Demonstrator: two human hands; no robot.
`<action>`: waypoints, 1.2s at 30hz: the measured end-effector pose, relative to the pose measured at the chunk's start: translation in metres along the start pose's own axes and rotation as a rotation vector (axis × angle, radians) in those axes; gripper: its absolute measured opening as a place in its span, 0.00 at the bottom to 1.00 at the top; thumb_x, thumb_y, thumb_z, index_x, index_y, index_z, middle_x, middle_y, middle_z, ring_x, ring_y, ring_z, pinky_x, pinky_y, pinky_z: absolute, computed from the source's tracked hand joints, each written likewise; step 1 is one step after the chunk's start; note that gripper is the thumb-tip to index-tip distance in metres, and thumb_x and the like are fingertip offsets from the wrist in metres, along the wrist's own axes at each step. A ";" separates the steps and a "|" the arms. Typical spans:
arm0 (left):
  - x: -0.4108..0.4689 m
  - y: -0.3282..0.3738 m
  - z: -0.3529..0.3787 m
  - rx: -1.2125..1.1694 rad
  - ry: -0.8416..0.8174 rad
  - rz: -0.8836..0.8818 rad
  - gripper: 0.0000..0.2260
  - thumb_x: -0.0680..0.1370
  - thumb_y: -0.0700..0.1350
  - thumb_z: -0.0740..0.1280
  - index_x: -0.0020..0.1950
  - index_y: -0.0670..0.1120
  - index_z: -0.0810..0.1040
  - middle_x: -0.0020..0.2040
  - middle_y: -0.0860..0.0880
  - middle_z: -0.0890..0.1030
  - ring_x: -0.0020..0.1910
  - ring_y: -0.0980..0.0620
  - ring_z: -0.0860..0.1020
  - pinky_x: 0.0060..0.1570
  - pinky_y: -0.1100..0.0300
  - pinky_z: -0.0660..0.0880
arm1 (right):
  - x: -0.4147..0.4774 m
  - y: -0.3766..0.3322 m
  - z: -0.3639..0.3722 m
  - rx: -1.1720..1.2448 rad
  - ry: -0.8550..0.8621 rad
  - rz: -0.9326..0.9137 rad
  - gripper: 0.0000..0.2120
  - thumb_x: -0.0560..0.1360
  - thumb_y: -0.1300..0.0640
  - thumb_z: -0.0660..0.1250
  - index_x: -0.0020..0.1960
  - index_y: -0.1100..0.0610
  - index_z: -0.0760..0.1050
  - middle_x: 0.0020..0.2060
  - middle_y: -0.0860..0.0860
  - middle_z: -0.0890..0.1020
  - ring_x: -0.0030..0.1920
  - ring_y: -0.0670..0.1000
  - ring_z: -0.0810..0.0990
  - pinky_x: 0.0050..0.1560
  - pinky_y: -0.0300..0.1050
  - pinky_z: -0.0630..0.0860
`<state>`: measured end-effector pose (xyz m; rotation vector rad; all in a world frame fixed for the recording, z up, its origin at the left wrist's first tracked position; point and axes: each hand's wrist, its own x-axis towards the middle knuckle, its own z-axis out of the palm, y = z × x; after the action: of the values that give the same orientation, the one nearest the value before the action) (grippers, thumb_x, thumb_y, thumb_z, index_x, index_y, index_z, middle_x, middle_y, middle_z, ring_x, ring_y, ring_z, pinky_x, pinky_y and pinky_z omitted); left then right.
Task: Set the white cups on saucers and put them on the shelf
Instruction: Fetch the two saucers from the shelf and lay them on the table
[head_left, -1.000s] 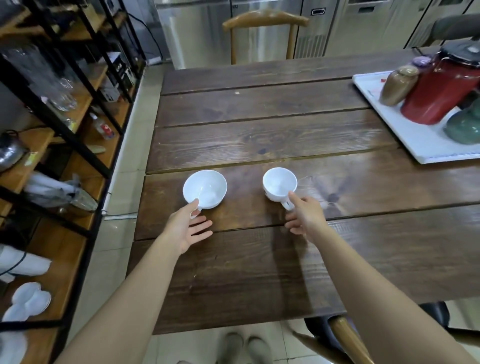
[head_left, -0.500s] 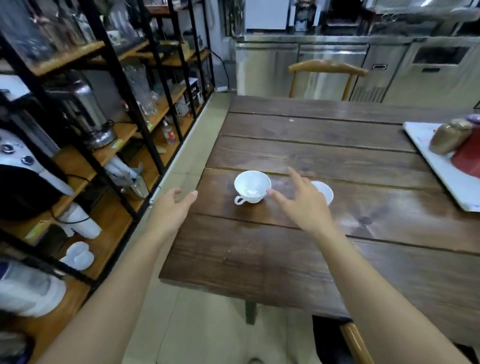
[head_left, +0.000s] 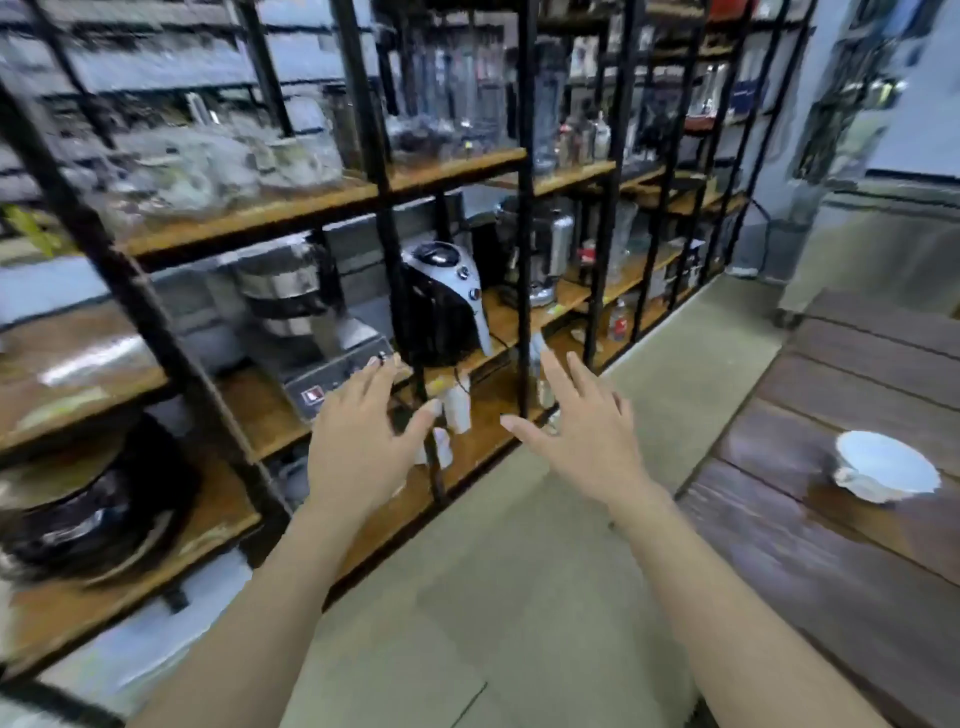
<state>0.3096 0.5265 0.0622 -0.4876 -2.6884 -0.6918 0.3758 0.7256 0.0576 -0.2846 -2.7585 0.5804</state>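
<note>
A white cup (head_left: 883, 467) stands on the dark wooden table (head_left: 831, 571) at the right edge of the view; the second cup is out of frame. My left hand (head_left: 358, 441) and my right hand (head_left: 587, 436) are both stretched out with fingers spread and nothing in them, in front of the black-framed wooden shelf unit (head_left: 322, 208). Small white pieces (head_left: 452, 415) sit on a lower shelf between my hands, too blurred to identify. The whole view is motion-blurred.
The shelves hold a black and silver appliance (head_left: 441, 301), a metal machine (head_left: 306, 312), a large dark pot (head_left: 88, 504) and glassware (head_left: 208, 161). A strip of pale floor (head_left: 493, 571) runs between the shelf unit and the table.
The view has swung left from the table to the shelves. Both hands left the cups and now reach toward the shelf unit. One cup remains visible at the right.
</note>
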 end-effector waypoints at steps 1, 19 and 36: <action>-0.004 -0.023 -0.017 0.031 0.026 -0.034 0.30 0.76 0.62 0.59 0.74 0.48 0.64 0.74 0.46 0.67 0.73 0.47 0.65 0.71 0.50 0.62 | 0.007 -0.026 0.011 0.011 -0.008 -0.047 0.39 0.72 0.32 0.55 0.76 0.42 0.43 0.77 0.52 0.55 0.77 0.51 0.54 0.73 0.53 0.52; -0.010 -0.298 -0.175 0.218 0.384 -0.603 0.30 0.75 0.64 0.58 0.75 0.54 0.61 0.75 0.49 0.66 0.73 0.48 0.63 0.71 0.48 0.62 | 0.124 -0.371 0.175 0.284 -0.240 -0.685 0.41 0.72 0.31 0.56 0.75 0.41 0.39 0.78 0.51 0.53 0.77 0.52 0.52 0.74 0.54 0.49; 0.088 -0.504 -0.204 0.206 0.353 -0.864 0.29 0.76 0.64 0.56 0.75 0.55 0.59 0.76 0.49 0.64 0.73 0.46 0.63 0.70 0.48 0.60 | 0.275 -0.540 0.317 0.360 -0.368 -0.675 0.40 0.72 0.34 0.60 0.76 0.41 0.43 0.77 0.47 0.57 0.76 0.52 0.55 0.73 0.61 0.54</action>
<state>0.0753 0.0279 0.0635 0.8221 -2.5008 -0.6026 -0.0570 0.1961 0.0785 0.8748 -2.7411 0.9733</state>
